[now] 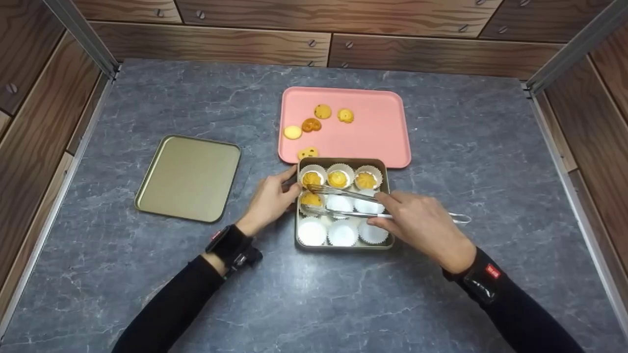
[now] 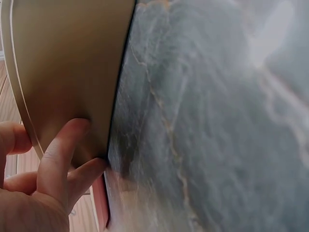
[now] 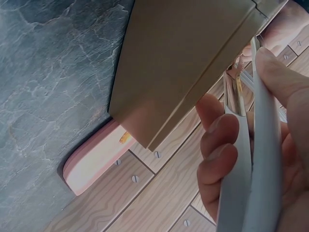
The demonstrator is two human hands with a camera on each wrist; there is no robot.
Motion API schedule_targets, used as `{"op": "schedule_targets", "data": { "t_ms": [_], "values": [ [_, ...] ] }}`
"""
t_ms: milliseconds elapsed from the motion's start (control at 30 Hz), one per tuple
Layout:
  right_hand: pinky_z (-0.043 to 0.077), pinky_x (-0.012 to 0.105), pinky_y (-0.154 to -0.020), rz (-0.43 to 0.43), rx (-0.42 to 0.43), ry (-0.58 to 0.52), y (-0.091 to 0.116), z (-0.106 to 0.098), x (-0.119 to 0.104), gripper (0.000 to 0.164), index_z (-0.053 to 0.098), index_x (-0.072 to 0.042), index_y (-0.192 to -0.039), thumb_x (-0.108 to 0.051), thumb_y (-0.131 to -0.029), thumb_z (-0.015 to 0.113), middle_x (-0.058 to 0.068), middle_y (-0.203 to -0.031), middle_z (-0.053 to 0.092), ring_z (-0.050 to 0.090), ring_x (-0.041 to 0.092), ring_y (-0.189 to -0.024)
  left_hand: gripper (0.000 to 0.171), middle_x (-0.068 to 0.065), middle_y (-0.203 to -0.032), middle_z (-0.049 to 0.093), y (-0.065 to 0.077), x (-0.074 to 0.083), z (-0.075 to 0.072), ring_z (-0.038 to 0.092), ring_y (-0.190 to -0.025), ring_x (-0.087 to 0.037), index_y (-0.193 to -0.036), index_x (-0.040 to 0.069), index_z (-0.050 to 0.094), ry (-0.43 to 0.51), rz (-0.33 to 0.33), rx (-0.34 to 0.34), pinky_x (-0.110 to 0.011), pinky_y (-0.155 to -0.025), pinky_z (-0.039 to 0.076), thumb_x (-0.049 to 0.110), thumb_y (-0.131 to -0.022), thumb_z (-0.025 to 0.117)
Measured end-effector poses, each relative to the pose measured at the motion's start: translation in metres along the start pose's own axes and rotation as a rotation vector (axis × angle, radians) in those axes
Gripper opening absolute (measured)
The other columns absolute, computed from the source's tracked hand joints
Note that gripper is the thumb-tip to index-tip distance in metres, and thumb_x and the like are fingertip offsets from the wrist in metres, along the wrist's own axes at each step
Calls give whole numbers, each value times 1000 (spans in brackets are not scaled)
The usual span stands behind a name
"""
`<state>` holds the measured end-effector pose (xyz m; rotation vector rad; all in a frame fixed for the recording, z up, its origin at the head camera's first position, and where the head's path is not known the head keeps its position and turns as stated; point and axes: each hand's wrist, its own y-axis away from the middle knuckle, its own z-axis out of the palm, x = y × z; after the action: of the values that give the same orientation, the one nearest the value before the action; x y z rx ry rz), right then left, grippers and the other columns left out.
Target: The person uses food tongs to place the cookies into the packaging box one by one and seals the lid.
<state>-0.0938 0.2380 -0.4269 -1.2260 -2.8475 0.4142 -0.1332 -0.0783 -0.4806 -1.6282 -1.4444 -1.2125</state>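
Observation:
A square metal tin (image 1: 343,247) stands in front of me, holding paper cups in rows. Piped cookies sit in the far-row cups, and a darker-flecked cookie (image 1: 311,200) lies in the left cup of the middle row. My right hand (image 1: 424,225) grips metal tongs (image 1: 353,214); their handles (image 3: 265,159) run through my curled fingers in the right wrist view. The spread tong arms reach left over the cups, their ends on either side of that cookie; contact is unclear. My left hand (image 1: 270,201) touches the tin's left side, fingertips (image 2: 77,125) against its outer wall (image 2: 72,63).
Behind the tin is a pink tray (image 1: 378,132) with several cookies (image 1: 322,112); the tin hides part of its near edge. A square metal lid (image 1: 189,179) lies on the marbled table (image 1: 299,304) at left. Wood-patterned panels (image 1: 211,41) border the table.

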Motion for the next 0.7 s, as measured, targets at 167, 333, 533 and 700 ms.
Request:
{"op": "schedule_targets", "data": {
  "t_ms": [167, 333, 533, 700],
  "values": [
    [54, 34, -50, -8, 6, 9, -1, 1, 0, 52, 71, -2, -121, -42, -88, 82, 8, -85, 69, 64, 20, -61, 57, -14, -105, 75, 0, 0, 0, 54, -55, -12, -153, 3, 44, -5, 4, -3, -23, -48, 47, 13, -100, 64],
    [54, 35, -50, -5, 10, 11, -1, 1, 0, 54, 70, -2, -122, -43, -88, 81, 10, -87, 69, 65, 22, -62, 57, -15, -105, 75, 0, -1, -1, 53, -55, -11, -153, 2, 45, -11, 16, -6, -23, -48, 47, 13, -100, 64],
    [58, 41, -55, 20, -2, -7, 1, 0, 1, 55, 70, -3, -125, -44, -90, 79, 11, -92, 71, 69, 26, -69, 57, -16, -113, 75, -1, -2, 0, 55, -56, -10, -152, 4, 47, -46, 19, 10, -23, -50, 49, 15, -99, 65],
    [60, 39, -62, 48, 33, -103, 3, -4, 8, 53, 71, -5, -126, -42, -90, 79, 10, -97, 74, 72, 24, -76, 57, -16, -100, 75, 0, -2, -1, 53, -55, -9, -153, 4, 46, -64, 25, 7, -24, -50, 49, 16, -100, 65]
  ]
}}
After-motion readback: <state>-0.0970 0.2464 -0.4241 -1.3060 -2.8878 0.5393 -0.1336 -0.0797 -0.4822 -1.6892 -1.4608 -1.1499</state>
